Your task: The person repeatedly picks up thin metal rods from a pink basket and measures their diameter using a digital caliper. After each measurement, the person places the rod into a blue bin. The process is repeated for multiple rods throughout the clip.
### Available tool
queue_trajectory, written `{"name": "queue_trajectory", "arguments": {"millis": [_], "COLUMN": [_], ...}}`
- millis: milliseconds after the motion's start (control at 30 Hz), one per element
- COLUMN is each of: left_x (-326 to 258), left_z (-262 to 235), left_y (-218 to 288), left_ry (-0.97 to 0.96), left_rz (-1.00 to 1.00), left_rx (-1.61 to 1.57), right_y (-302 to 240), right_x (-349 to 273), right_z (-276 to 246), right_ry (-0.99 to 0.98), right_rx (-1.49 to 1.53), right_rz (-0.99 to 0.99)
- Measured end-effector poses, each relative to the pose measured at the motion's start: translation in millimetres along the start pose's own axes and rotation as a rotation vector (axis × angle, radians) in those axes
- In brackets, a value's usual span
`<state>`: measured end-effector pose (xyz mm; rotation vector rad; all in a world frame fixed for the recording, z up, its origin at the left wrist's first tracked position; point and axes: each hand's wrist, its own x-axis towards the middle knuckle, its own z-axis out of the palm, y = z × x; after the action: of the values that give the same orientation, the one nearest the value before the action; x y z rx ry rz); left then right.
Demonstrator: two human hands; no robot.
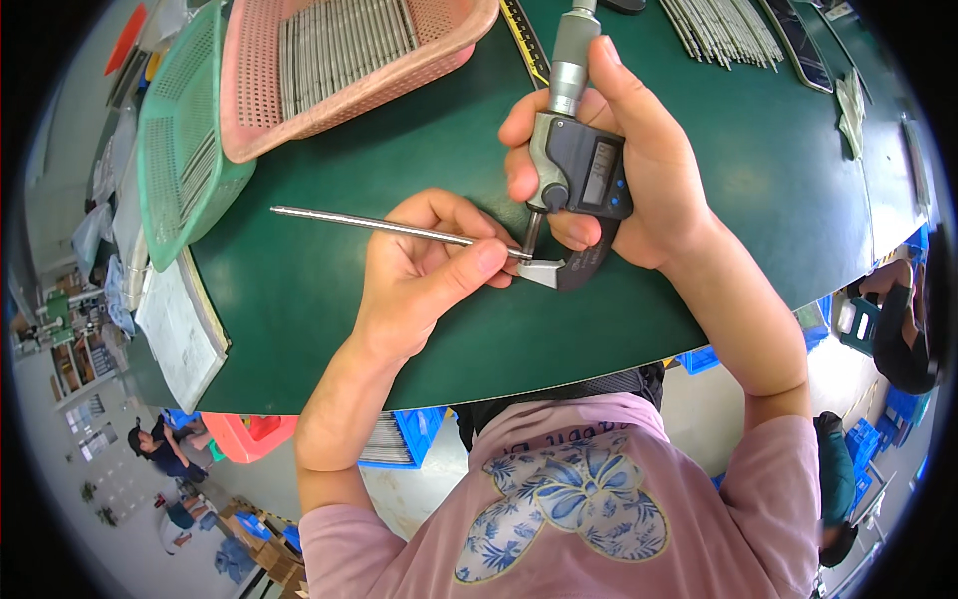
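Note:
My left hand (424, 270) pinches a thin metal rod (359, 223) near its right end; the rod reaches out to the left over the green table (399, 180). The rod's tip sits in the jaw of a digital micrometer (577, 170), which my right hand (624, 165) grips around its grey and dark body. The micrometer stands upright, its silver thimble pointing away from me, its display facing up. Both hands meet above the table's near edge.
A pink basket (339, 60) filled with metal rods and a green basket (180, 150) tipped on its side lie at the far left. More rods (723, 30) are spread at the far right. Papers (180, 319) lie at the left edge. Other people sit below.

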<state>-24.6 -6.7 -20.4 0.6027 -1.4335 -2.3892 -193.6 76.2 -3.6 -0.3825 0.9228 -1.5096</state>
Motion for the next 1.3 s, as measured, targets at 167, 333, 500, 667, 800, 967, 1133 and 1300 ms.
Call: {"name": "queue_trajectory", "arguments": {"millis": [167,333,500,667,800,967,1133,1300], "left_x": [0,1,1,0,-2,-1,-1,-1], "left_z": [-3,-7,-8,1,5,4,4,2], "left_y": [-1,0,1,3,-2,-5,-6,-6], "left_ry": [-0.059,-0.107,-0.146,-0.088,-0.031,-0.04,-0.05,-0.051], "left_rz": [0.013,-0.013,-0.024,-0.042,0.011,0.05,0.08,0.08], "left_rx": [-0.031,-0.046,-0.036,-0.003,0.013,0.004,-0.005,-0.008], "right_y": [1,-2,-2,-4,-5,-2,2,0], "right_x": [2,0,-1,-2,-2,-3,-1,-1], "right_z": [-3,-2,1,2,1,1,-1,-1], "right_ry": [-0.02,-0.033,-0.022,0.014,-0.017,-0.032,-0.05,-0.065], "right_rx": [0.053,0.096,0.022,-0.027,-0.035,-0.015,0.004,0.055], "right_rz": [0.045,0.085,0.063,-0.004,-0.034,-0.043,-0.051,-0.005]}}
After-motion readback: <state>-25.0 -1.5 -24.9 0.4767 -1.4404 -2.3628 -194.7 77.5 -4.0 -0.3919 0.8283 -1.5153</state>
